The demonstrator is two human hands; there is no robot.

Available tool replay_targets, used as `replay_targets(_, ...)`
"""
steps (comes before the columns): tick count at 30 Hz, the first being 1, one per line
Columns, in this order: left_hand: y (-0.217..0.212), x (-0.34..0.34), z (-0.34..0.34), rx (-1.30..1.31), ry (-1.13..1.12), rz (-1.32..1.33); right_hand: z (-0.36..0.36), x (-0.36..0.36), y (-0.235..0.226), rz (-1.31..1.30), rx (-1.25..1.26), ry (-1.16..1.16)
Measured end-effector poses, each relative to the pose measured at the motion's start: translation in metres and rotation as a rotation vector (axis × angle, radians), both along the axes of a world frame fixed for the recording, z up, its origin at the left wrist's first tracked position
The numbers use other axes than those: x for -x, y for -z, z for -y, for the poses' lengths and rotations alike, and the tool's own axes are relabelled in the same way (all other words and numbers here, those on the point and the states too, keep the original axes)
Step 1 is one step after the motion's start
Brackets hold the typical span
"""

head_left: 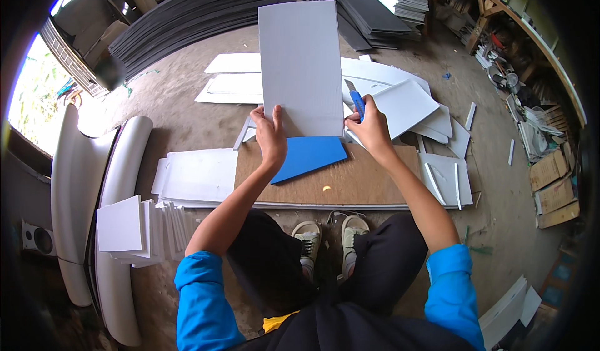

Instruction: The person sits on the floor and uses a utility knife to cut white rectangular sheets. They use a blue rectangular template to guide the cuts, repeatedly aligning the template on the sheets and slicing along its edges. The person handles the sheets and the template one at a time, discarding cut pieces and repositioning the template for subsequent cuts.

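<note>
A white rectangular foam sheet [301,67] is held up on end in front of me. My left hand [270,132] grips its lower left edge, thumb on the near face. At the lower right edge, my right hand [370,126] is closed around a blue utility knife [357,101], its blade pointing up; the fingertips also reach the sheet's edge. Below the sheet, a blue tapered panel [309,158] lies flat on a brown wooden board [369,179]. The board rests on white foam sheets [194,176].
More white sheets and offcuts [406,107] lie beyond the board. To the left stand a stack of white rectangular pieces [122,226] and large white rolls [125,163]. Dark sheets [200,23] are piled at the back. Cardboard [553,188] and clutter line the right side.
</note>
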State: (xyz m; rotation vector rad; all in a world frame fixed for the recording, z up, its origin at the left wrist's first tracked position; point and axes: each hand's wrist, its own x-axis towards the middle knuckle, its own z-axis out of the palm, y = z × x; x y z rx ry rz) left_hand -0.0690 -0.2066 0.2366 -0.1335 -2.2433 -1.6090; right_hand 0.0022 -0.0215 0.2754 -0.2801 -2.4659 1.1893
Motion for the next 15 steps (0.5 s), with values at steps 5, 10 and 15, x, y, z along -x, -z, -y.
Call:
replay_targets(5, -0.007, -0.010, -0.011, 0.075, 0.048, 0.064, -0.006, 0.002, 0.010, 0.081, -0.141, 0.058)
replay_targets(10, -0.008, -0.006, -0.009, 0.126, 0.130, 0.034, -0.007, 0.002, 0.018, 0.120, -0.175, 0.069)
replay_targets(15, -0.006, -0.005, -0.013, 0.137, 0.174, 0.105, -0.012, 0.007, 0.029, 0.122, -0.188, 0.089)
